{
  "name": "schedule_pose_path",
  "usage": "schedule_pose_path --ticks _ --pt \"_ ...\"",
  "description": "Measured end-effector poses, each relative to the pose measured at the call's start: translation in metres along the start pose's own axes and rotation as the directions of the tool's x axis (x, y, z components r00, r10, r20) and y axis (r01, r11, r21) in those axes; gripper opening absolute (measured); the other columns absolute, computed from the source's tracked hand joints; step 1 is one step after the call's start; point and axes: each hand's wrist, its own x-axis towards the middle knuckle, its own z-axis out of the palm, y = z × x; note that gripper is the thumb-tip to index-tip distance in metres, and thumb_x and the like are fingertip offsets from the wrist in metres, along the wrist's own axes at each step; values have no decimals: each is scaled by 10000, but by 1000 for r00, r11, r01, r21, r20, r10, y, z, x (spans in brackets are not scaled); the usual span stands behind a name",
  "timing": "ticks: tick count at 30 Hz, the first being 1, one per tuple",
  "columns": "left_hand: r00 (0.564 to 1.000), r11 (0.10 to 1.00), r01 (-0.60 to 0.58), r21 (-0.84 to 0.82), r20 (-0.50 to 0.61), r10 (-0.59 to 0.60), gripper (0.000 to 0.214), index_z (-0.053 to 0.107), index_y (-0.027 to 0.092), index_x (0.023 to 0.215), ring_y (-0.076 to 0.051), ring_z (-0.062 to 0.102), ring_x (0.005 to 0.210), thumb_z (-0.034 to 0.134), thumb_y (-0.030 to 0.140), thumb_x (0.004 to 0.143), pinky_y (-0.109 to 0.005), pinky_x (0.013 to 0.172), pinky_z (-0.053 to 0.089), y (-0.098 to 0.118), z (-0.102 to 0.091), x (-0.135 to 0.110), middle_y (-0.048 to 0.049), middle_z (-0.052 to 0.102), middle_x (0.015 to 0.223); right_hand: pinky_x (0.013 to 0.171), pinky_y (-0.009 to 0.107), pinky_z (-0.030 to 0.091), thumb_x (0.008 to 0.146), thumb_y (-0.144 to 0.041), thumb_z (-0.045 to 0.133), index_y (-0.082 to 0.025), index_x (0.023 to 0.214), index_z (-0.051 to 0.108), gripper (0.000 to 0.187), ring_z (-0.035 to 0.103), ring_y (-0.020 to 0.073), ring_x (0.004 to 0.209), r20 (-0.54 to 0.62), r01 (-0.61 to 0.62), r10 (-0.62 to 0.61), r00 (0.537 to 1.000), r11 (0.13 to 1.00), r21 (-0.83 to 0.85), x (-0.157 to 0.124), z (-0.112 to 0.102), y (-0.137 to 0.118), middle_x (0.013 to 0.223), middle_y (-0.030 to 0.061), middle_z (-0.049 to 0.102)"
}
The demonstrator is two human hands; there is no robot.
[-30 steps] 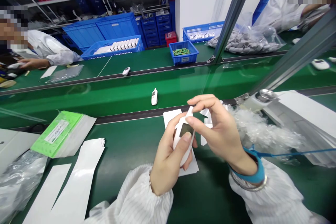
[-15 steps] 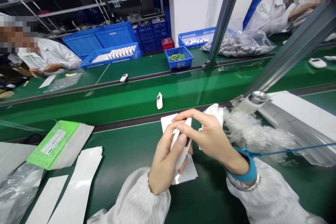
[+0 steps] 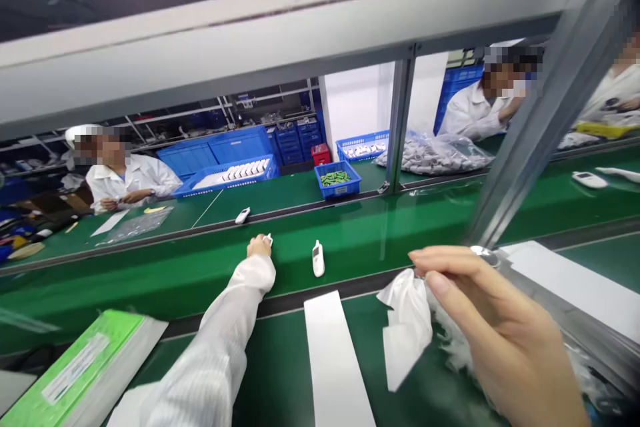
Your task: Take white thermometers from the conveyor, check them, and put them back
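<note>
My left arm reaches far out over the green conveyor belt (image 3: pixel 200 267). My left hand (image 3: pixel 259 247) is closed round a small white device (image 3: pixel 269 239), only its tip showing, down at the belt surface. Another white handheld device (image 3: pixel 318 258) lies on the belt just to the right of it. My right hand (image 3: pixel 493 320) stays near, fingers pinched on the top of a white cloth (image 3: pixel 406 327) that hangs over the green table. A white paper strip (image 3: pixel 336 360) lies between my arms.
A green packet in a clear bag (image 3: pixel 75 370) lies front left. Clear plastic bags (image 3: pixel 465 340) pile under my right hand. A white device (image 3: pixel 243 215) lies beyond the belt, with blue crates (image 3: pixel 340 180) behind. Seated people in white coats work across. A metal frame post (image 3: pixel 520 147) slants at right.
My left hand has carried the white device from in front of me out to the belt. My right hand let go of it and now pinches the white cloth. The camera tilted up.
</note>
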Motion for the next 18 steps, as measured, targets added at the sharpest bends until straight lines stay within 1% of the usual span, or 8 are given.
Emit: schedule_pose_path --ticks 3,5,7,8,10,12,15,18 --pt "1000 989 24 143 -18 -21 382 565 172 1273 -292 535 1226 610 325 926 -544 1013 455 -3 15 2 -116 534 1371 729 166 568 932 -298 571 -288 931 675 105 695 146 896 -53 33 -34 998 999 -29 3 -5 1 984 0 715" --pt "999 979 -16 203 37 9 385 564 170 1278 -305 492 1281 601 331 931 -564 1051 413 5 30 -1 -119 503 1414 736 139 564 926 -306 581 -288 926 673 94 694 133 905 -82 4 -7 997 999 -39 5 -8 1 990 -14 717" --pt "986 971 -78 224 164 41 363 593 158 1232 -288 522 1251 585 371 938 -544 1044 424 20 49 -9 -116 550 1361 739 113 556 921 -312 588 -295 927 674 88 693 117 906 -84 -24 20 996 999 -39 5 -9 1 991 -29 718" --pt "969 969 -105 223 243 49 356 612 151 1195 -275 554 1211 580 396 938 -529 1026 442 29 59 -14 -112 590 1304 742 101 549 920 -311 589 -299 927 676 89 692 108 903 -78 -28 25 997 999 -34 5 -9 1 990 -37 718" --pt "919 968 -132 213 391 39 354 631 145 1150 -258 597 1142 594 418 928 -505 989 475 45 78 -25 -103 635 1222 751 82 535 917 -301 589 -308 922 680 91 691 92 903 -62 -28 27 998 1000 -13 4 -10 -1 982 -50 717" --pt "872 973 -115 200 489 3 352 625 146 1162 -253 609 1116 616 399 918 -495 969 492 55 90 -35 -102 636 1215 759 76 526 918 -296 587 -315 918 680 95 688 83 904 -53 -32 32 998 999 4 4 -10 -2 975 -57 714" --pt "828 987 -38 155 558 -56 348 603 154 1200 -249 616 1097 631 351 914 -478 939 516 58 95 -39 -100 622 1230 757 97 525 917 -300 593 -317 919 680 89 683 83 875 -50 -46 48 998 998 33 3 -9 -2 969 -56 710" --pt "797 997 63 48 598 -79 335 589 156 1208 -225 636 1024 626 320 919 -429 865 553 53 86 -36 -93 625 1194 738 138 526 925 -320 582 -310 917 680 99 670 101 884 1 -93 93 996 991 92 6 -2 4 954 -44 704"
